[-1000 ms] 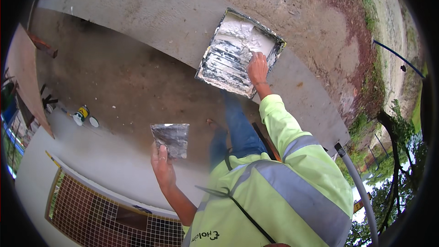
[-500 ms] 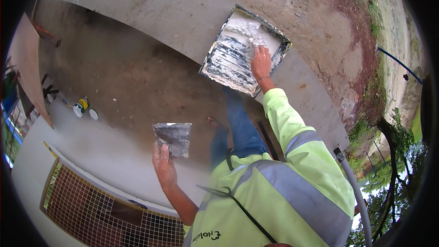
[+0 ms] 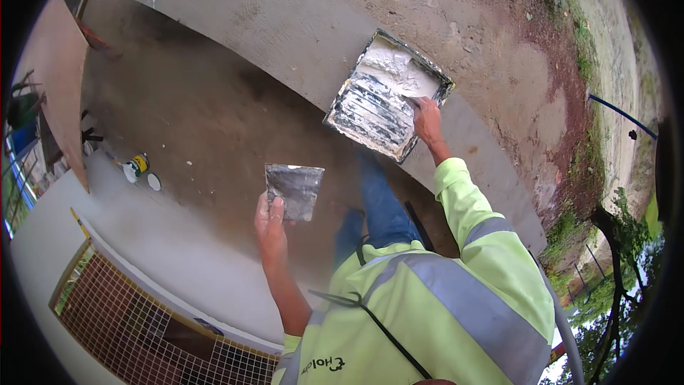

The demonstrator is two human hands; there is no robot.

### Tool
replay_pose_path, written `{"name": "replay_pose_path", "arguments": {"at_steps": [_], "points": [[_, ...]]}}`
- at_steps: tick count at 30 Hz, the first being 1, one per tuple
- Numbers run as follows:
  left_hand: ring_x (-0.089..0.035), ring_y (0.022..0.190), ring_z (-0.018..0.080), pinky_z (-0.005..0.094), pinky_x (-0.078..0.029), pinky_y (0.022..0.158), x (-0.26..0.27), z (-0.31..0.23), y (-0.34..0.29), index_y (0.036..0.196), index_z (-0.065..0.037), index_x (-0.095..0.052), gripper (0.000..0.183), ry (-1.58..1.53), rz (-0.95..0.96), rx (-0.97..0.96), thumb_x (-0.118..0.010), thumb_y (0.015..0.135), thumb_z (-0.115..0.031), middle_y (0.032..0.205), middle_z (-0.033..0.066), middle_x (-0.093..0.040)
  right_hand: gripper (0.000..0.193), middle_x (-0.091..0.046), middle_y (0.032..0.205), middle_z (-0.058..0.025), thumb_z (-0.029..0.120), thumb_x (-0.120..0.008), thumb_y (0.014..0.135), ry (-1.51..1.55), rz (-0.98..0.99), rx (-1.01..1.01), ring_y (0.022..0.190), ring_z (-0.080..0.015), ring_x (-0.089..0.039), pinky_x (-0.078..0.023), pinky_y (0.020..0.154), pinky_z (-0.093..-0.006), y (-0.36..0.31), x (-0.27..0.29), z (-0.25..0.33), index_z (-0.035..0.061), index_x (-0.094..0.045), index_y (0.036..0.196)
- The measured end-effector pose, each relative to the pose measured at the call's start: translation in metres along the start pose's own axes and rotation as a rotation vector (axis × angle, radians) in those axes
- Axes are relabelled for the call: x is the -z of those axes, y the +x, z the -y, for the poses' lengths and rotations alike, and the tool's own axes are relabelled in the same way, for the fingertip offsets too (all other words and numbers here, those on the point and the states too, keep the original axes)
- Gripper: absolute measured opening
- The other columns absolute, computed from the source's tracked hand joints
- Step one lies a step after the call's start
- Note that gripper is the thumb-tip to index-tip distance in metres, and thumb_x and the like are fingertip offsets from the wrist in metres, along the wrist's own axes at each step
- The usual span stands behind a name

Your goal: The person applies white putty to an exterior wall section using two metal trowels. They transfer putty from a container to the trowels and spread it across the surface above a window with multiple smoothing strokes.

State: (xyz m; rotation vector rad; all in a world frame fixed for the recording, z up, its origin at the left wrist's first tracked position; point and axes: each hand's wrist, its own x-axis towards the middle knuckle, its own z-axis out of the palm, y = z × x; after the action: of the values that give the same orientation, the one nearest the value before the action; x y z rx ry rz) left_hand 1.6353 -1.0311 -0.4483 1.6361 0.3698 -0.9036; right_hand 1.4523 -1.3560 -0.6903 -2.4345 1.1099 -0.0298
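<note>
My left hand (image 3: 271, 222) grips a wide putty knife (image 3: 293, 189) by its lower left corner, thumb on the front. Its flat, grey, trapezoid blade is smeared with dried and wet filler. My right hand (image 3: 429, 122) is closed around a smaller putty knife (image 3: 411, 100), mostly hidden by the fingers. That blade's tip sits over a paint tray (image 3: 343, 89), dark and ribbed, coated in white. Thick white filler (image 3: 388, 59) is heaped at the tray's far end, and thin smears cover the ribs.
The tray rests on a concrete ledge (image 3: 285, 43) above a lower dirt-brown floor (image 3: 192, 100). To the left, a tin (image 3: 138, 164) and a white lid (image 3: 154, 182) lie by a pale wall (image 3: 199, 232) with a gridded window opening (image 3: 142, 306). A board (image 3: 60, 78) leans further left.
My right hand has drawn back toward the tray's near right edge, and its knife blade now shows. The left hand with its wide knife has shifted up and right in the view.
</note>
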Motion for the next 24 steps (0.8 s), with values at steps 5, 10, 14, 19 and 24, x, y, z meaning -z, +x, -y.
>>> {"name": "replay_pose_path", "arguments": {"at_steps": [5,10,14,19,24], "points": [[-0.054,0.076,0.0046,0.0228,-0.045,0.064,-0.044,-0.025,0.033,0.119,-0.005,-0.061,0.026,0.194,0.228,-0.171,-0.054,0.101,-0.023,0.091,-0.0031,-0.063,0.024,-0.067,0.106,-0.0065,0.004,-0.059,0.090,0.722,0.133,-0.166,0.104,-0.0218,-0.061,-0.045,0.095,-0.0318,-0.012,0.114,0.019,0.0013,-0.069,0.111],[-0.055,0.077,0.0043,0.0228,-0.046,0.065,-0.082,-0.041,0.025,0.125,-0.005,-0.059,0.029,0.135,0.421,-0.253,-0.055,0.101,-0.022,0.095,-0.0023,-0.063,0.022,-0.065,0.113,-0.0074,0.009,-0.060,0.092,0.982,-0.011,0.177,0.116,-0.0199,-0.054,-0.041,0.101,-0.0320,-0.041,0.239,0.115,0.0046,-0.073,0.110],[-0.058,0.086,0.0046,0.0229,-0.050,0.075,-0.097,-0.070,-0.021,0.131,-0.005,-0.055,0.032,-0.184,0.587,-0.241,-0.055,0.101,-0.018,0.104,-0.0015,-0.063,0.020,-0.066,0.117,-0.0085,0.020,-0.066,0.089,1.018,-0.164,0.670,0.126,-0.0279,-0.047,-0.038,0.105,-0.0428,-0.048,0.284,0.166,0.0120,-0.079,0.101],[-0.057,0.102,0.0056,0.0235,-0.046,0.093,-0.053,-0.094,-0.089,0.134,-0.004,-0.053,0.033,-0.379,0.543,-0.394,-0.053,0.101,-0.009,0.114,0.0002,-0.063,0.023,-0.070,0.111,-0.0050,0.019,-0.071,0.077,0.924,-0.262,0.743,0.122,-0.0304,-0.049,-0.038,0.105,-0.0437,-0.066,0.291,0.228,0.0166,-0.080,0.098],[-0.057,0.106,0.0063,0.0245,-0.045,0.096,0.008,-0.077,-0.137,0.136,-0.003,-0.053,0.036,-0.360,0.356,-0.595,-0.052,0.101,-0.009,0.117,0.0008,-0.063,0.027,-0.070,0.109,-0.0032,0.010,-0.071,0.075,0.848,-0.319,0.911,0.117,-0.0299,-0.052,-0.040,0.102,-0.0425,-0.090,0.270,0.296,0.0171,-0.080,0.098]]}}
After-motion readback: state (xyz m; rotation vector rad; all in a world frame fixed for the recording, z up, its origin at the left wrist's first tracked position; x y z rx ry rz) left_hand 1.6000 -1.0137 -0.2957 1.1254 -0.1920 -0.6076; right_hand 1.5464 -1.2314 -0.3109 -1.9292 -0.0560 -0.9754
